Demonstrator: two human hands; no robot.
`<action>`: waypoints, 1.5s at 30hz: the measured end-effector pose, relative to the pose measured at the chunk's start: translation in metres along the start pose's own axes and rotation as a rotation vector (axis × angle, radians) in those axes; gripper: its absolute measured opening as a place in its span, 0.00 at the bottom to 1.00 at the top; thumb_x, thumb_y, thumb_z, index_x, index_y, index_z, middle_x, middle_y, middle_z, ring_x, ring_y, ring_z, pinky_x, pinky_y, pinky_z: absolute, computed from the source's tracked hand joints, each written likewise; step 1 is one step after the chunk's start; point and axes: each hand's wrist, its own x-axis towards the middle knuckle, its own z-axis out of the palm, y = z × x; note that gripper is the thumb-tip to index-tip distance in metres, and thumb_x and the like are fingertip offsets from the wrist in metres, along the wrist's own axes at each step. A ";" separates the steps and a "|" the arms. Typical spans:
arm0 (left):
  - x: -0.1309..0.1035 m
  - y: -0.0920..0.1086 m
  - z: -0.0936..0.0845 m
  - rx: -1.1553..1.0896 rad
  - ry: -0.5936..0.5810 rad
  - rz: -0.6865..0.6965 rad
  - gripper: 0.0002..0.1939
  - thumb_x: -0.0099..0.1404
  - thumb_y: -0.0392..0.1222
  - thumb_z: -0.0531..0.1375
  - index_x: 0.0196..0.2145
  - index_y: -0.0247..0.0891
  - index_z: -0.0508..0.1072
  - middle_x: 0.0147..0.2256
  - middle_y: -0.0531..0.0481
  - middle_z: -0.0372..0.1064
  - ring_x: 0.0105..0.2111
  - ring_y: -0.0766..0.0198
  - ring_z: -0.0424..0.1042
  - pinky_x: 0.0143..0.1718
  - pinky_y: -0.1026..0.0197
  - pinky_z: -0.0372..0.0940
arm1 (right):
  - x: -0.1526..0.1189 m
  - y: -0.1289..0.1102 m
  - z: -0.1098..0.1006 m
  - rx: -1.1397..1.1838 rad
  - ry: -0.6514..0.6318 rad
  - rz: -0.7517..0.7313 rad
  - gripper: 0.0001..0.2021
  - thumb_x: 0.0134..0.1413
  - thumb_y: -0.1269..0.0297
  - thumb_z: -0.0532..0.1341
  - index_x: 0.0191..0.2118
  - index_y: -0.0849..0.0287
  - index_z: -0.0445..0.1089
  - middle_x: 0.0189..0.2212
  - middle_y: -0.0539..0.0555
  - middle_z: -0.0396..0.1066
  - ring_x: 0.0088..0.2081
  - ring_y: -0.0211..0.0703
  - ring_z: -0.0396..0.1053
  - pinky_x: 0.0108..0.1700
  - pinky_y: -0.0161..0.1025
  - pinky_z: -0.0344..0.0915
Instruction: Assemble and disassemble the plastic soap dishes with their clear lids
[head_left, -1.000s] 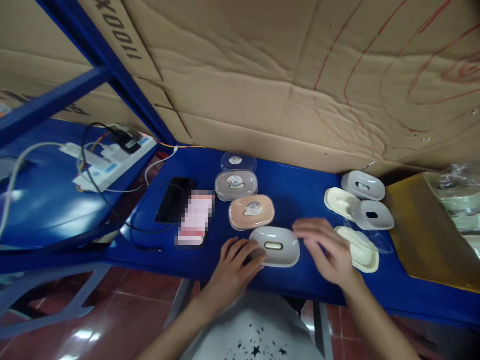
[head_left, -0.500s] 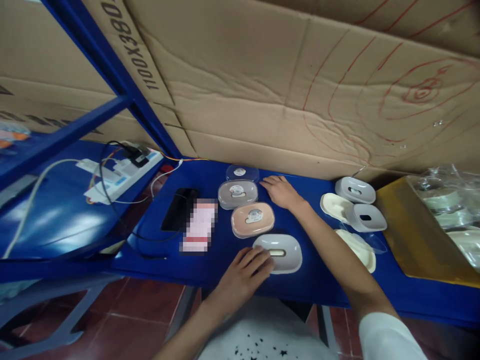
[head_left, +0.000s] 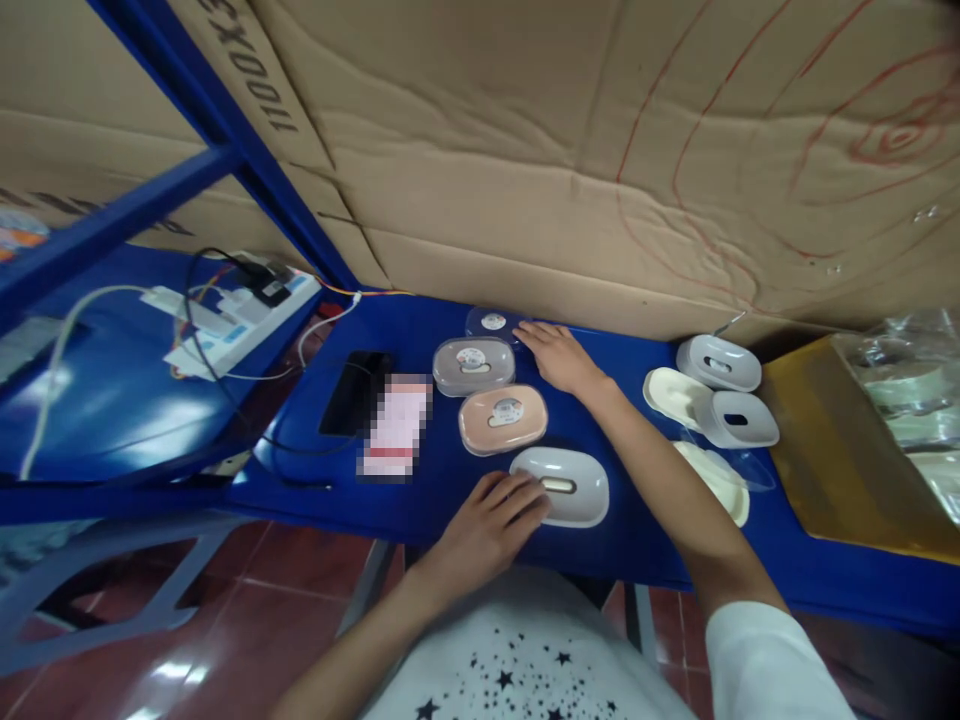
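My left hand rests with loosely bent, parted fingers on the left end of a white oval box, which has a slot in its top. My right hand reaches to the back, fingers stretched out, their tips at the right edge of a clear plastic lid with a round sticker. Just in front of that lid sits a grey oval box under a clear cover. Between it and the white box lies a pinkish oval box, also covered and stickered.
At right are white slotted tops, cream oval trays and a carton of wrapped parts. A black phone and a blurred pink rectangle lie left. Beyond are a power strip and cables. Cardboard walls the back.
The clear lid has slid a little right, and my right fingertips now meet its edge. My left hand stays on the white box. The whole view has shifted slightly.
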 end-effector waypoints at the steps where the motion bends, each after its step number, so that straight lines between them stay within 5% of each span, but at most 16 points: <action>1: 0.001 0.001 0.001 -0.009 0.000 -0.013 0.15 0.77 0.34 0.59 0.59 0.39 0.73 0.59 0.45 0.76 0.63 0.54 0.68 0.64 0.48 0.59 | -0.011 0.001 -0.002 -0.004 0.004 0.030 0.29 0.70 0.76 0.50 0.74 0.66 0.62 0.75 0.64 0.59 0.74 0.58 0.58 0.73 0.57 0.54; 5: 0.007 0.004 0.003 -0.013 -0.003 -0.060 0.12 0.78 0.35 0.57 0.55 0.39 0.74 0.58 0.45 0.77 0.62 0.53 0.69 0.62 0.48 0.59 | -0.074 0.000 -0.013 -0.022 0.026 0.159 0.25 0.75 0.68 0.50 0.69 0.71 0.67 0.70 0.71 0.66 0.70 0.65 0.63 0.70 0.62 0.58; 8: 0.010 0.004 0.001 0.011 -0.003 -0.035 0.10 0.79 0.38 0.57 0.55 0.39 0.74 0.58 0.45 0.76 0.62 0.53 0.69 0.61 0.48 0.59 | -0.132 -0.016 -0.018 0.056 0.138 0.234 0.24 0.77 0.64 0.51 0.71 0.65 0.66 0.69 0.68 0.67 0.70 0.63 0.65 0.70 0.63 0.61; 11: 0.011 0.002 -0.001 0.021 0.003 -0.012 0.10 0.80 0.39 0.58 0.55 0.40 0.74 0.57 0.46 0.76 0.61 0.54 0.68 0.61 0.49 0.58 | -0.186 -0.046 -0.013 0.217 0.218 0.198 0.27 0.78 0.59 0.52 0.77 0.52 0.57 0.73 0.60 0.64 0.72 0.56 0.63 0.72 0.60 0.63; 16: 0.012 0.001 0.000 0.027 0.004 0.041 0.11 0.80 0.38 0.58 0.56 0.40 0.75 0.56 0.46 0.76 0.61 0.54 0.68 0.64 0.49 0.58 | -0.239 -0.088 0.015 0.214 0.115 0.058 0.35 0.71 0.54 0.64 0.78 0.44 0.54 0.78 0.57 0.52 0.78 0.61 0.50 0.70 0.65 0.67; 20: 0.010 0.000 0.004 0.055 0.007 0.075 0.12 0.80 0.35 0.57 0.56 0.40 0.75 0.59 0.46 0.76 0.62 0.54 0.68 0.64 0.47 0.58 | -0.248 -0.091 0.029 0.136 0.162 0.026 0.33 0.70 0.63 0.66 0.76 0.44 0.58 0.79 0.57 0.50 0.79 0.62 0.45 0.71 0.65 0.67; 25: 0.008 -0.003 0.004 0.094 0.026 0.092 0.15 0.81 0.33 0.54 0.60 0.38 0.74 0.60 0.45 0.76 0.63 0.54 0.68 0.65 0.46 0.58 | -0.240 -0.081 0.030 0.035 0.190 -0.055 0.33 0.70 0.62 0.66 0.76 0.48 0.59 0.76 0.58 0.56 0.79 0.65 0.45 0.72 0.68 0.65; 33: 0.007 -0.007 0.000 0.018 -0.028 0.026 0.16 0.80 0.37 0.58 0.63 0.39 0.72 0.62 0.42 0.74 0.65 0.54 0.68 0.65 0.48 0.62 | -0.235 -0.074 0.032 0.158 0.208 -0.150 0.29 0.72 0.59 0.65 0.73 0.48 0.63 0.70 0.55 0.68 0.75 0.56 0.58 0.74 0.69 0.61; 45: 0.002 -0.009 -0.005 0.012 0.007 0.050 0.14 0.80 0.35 0.59 0.59 0.41 0.74 0.57 0.45 0.77 0.62 0.56 0.70 0.62 0.50 0.62 | -0.251 -0.090 0.035 0.095 0.291 -0.125 0.28 0.71 0.71 0.64 0.71 0.44 0.66 0.63 0.50 0.76 0.67 0.52 0.71 0.78 0.66 0.54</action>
